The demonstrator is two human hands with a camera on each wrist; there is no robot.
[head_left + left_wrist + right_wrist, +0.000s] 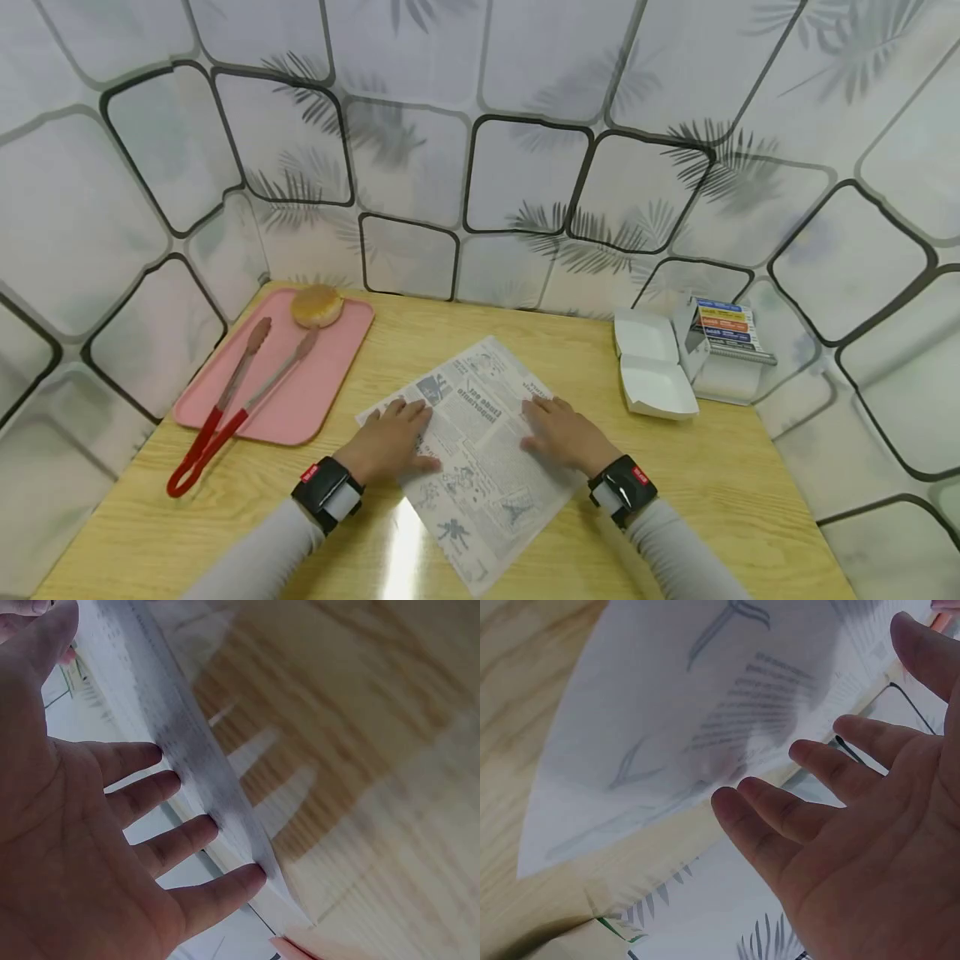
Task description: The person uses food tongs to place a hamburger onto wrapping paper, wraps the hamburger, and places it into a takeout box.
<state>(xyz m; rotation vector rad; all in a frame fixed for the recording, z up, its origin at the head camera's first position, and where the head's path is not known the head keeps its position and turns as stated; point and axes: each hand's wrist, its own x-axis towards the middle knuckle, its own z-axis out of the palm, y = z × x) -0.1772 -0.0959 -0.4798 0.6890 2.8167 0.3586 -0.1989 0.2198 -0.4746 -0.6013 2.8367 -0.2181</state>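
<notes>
We have both hands flat on the printed paper sheet (472,454), which lies skewed like a diamond on the wooden table (750,492), its long diagonal running from the far corner toward us. Our left hand (390,442) presses the sheet's left part with straight, spread fingers; our right hand (562,433) presses its right part likewise, neither nearer. Left of the sheet sit the pink tray (300,400), bun (317,305) and red tongs (225,417); right of it, a white box (656,367). Both wrist views are blurred, so print and fingertip contact stay unclear.
</notes>
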